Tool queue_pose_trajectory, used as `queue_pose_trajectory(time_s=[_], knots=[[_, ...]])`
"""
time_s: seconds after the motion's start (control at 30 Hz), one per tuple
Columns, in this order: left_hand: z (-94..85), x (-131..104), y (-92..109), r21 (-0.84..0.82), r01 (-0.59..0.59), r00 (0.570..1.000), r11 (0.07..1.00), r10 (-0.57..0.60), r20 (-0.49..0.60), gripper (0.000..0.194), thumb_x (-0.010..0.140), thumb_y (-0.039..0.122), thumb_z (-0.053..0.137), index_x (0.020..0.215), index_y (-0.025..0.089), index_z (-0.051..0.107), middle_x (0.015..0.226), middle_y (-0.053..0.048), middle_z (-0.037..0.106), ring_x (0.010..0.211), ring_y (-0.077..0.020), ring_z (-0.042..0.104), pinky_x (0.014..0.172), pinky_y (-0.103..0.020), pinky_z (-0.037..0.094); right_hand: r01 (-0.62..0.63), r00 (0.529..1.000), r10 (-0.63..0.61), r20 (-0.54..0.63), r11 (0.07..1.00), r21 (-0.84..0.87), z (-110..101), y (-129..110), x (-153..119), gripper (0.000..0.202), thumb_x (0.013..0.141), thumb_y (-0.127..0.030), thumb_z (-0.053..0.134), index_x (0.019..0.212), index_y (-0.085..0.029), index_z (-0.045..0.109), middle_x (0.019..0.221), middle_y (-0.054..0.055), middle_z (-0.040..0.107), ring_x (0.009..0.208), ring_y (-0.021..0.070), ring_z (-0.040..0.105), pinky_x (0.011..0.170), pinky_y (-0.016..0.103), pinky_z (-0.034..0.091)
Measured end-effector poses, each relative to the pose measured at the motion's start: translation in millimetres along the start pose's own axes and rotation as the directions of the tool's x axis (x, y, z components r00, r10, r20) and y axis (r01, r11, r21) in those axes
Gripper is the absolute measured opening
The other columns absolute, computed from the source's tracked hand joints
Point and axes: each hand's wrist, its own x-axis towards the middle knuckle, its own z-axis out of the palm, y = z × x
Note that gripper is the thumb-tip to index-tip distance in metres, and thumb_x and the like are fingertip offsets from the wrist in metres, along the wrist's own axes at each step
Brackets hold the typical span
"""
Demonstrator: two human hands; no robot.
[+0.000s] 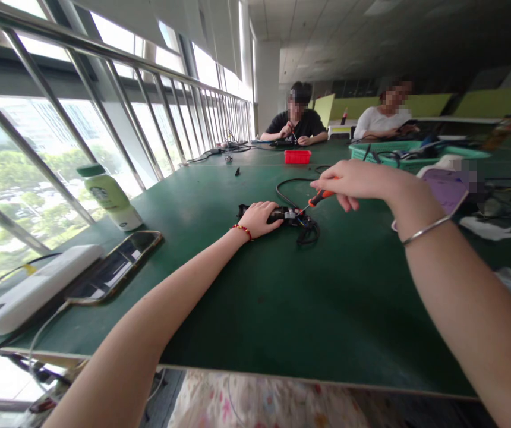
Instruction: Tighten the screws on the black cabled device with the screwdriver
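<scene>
My left hand [261,220] is wrapped over a slim black device [289,216], pressing it against the green tabletop. At its right end the device shows exposed inner parts and coloured wires, and a black cable [309,230] lies coiled beside it. From the right, my right hand [354,182] grips the orange and black handle of a screwdriver [320,198]. The shaft slants down to the left, its tip at the exposed parts; whether it sits in a screw is too small to tell. Fingers partly hide the handle and the device's middle.
A bottle [109,198], a phone [117,267] and a white power strip [37,288] stand at left by the railing. Ahead are a red box [297,157] and a green basket [398,146] of parts. Two people sit at the far side.
</scene>
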Motion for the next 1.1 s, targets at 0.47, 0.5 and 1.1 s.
queue_pose_trajectory(time_s=[0.47,0.5,1.1], knots=[[2.7,0,-2,0.006,-0.009,1.0,1.0,0.009,-0.007,0.04,0.086,0.048,0.046,0.111,0.018,0.055,0.107,-0.009,0.064,0.098,-0.0252,0.059,0.089,-0.038,0.044,0.086,0.995,-0.085,-0.054,0.996,0.017,1,-1,2,0.037,0.084,-0.049,0.048,0.1,-0.02,0.065,0.069,0.002,0.068,0.059,0.0157,0.062,0.065,0.029,0.044],[3.0,0,-3,0.006,-0.011,1.0,1.0,0.011,-0.008,0.04,0.086,0.048,0.045,0.111,0.018,0.055,0.107,-0.009,0.064,0.098,-0.0253,0.059,0.089,-0.038,0.044,0.068,0.997,-0.066,-0.046,0.997,0.037,2,-1,3,0.041,0.087,-0.052,0.042,0.1,-0.019,0.065,0.064,0.002,0.066,0.055,0.0147,0.06,0.064,0.028,0.043],[-0.2,-1,-1,0.005,-0.003,1.0,1.0,0.003,0.0,0.039,0.086,0.046,0.047,0.11,0.017,0.056,0.107,-0.009,0.064,0.098,-0.0251,0.06,0.088,-0.037,0.044,0.083,0.995,-0.083,-0.054,0.997,-0.002,-3,1,-4,0.034,0.083,-0.044,0.05,0.104,-0.021,0.063,0.067,0.003,0.069,0.064,0.02,0.066,0.067,0.031,0.046]])
